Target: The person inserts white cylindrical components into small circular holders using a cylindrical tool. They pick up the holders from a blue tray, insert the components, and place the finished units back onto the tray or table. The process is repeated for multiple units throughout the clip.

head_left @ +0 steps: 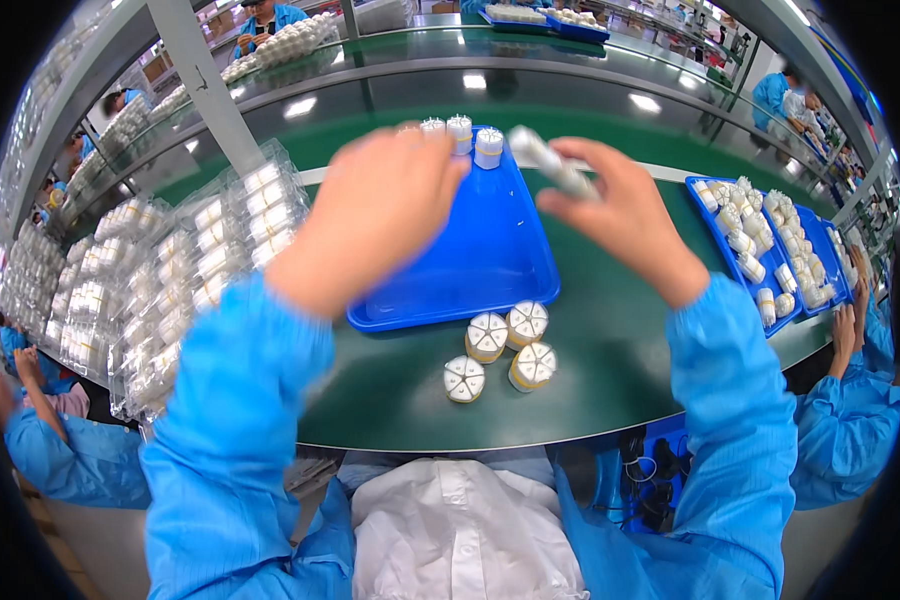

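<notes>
My right hand (625, 215) is raised beyond the right side of a blue tray (470, 262). Its thumb and fingers close on a blurred white piece (535, 150), slim and elongated from this angle. My left hand (380, 205), smeared by motion, hangs over the tray's left side; its fingertips are hidden. At the tray's far end stand several white round pieces (488, 148) with yellow bands. Nearer me, on the green table, sits a group of similar white cylinders (486, 337), their tops split into wedges by dark lines.
Clear plastic blister trays (210, 235) packed with white pieces are stacked at the left, beside a grey metal post (200, 80). Blue trays (735, 270) of white pieces lie at the right, near another person's hands (845, 335). A dark conveyor (400, 90) runs beyond the table.
</notes>
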